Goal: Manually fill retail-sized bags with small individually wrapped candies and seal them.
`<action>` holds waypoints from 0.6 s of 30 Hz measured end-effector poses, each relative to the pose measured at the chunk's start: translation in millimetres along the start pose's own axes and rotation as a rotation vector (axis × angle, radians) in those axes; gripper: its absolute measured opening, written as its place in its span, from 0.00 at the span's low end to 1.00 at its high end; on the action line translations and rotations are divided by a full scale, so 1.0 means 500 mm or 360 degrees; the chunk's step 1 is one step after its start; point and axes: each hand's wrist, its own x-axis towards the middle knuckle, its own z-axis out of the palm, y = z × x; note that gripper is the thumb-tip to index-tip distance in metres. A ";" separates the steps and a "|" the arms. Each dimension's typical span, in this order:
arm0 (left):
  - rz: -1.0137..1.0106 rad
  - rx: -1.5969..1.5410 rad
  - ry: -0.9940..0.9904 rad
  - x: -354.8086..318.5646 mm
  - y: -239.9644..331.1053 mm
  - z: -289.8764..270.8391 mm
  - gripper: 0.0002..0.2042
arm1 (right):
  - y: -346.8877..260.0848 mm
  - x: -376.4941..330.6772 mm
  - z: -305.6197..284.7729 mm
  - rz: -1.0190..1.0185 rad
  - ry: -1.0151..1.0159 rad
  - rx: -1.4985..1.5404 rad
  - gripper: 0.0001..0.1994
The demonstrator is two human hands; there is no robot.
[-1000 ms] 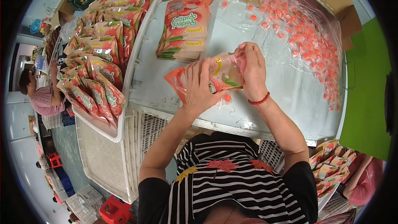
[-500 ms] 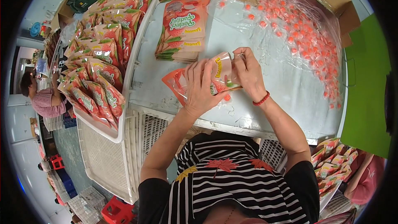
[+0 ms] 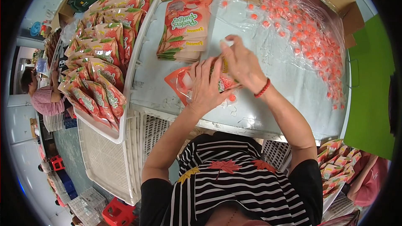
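On the table in front of me lies a pink and red candy pouch [image 3: 178, 84], its printed side up. My left hand [image 3: 204, 84] is closed on its middle, the fingers laid across the front. At the pouch's right end is my right hand [image 3: 246, 68], partly blurred, closed over the end edge with the fingertips mostly hidden. A single wrapped red candy [image 3: 232, 98] sits by the pouch's near edge. Just beyond my hands, a stack of flat pouches [image 3: 184, 25] lies on the table.
At the left, a white crate [image 3: 125, 117] holds rows of filled pouches [image 3: 102, 50]. Wrapped red candies [image 3: 310, 37] spread over a clear plastic sheet at the right, beside a cardboard box [image 3: 349, 14]. Other people work at the far left [image 3: 46, 98] and lower right [image 3: 368, 180].
My right hand has turned and shifted slightly left over the pouch's right end, covering more of it. My left hand stays on the pouch, which has barely moved.
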 end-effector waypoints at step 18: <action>-0.0646 -0.0875 0.0387 -0.018 -0.030 -0.063 0.57 | 0.031 -0.067 -0.064 -0.0826 0.0396 -0.0223 0.23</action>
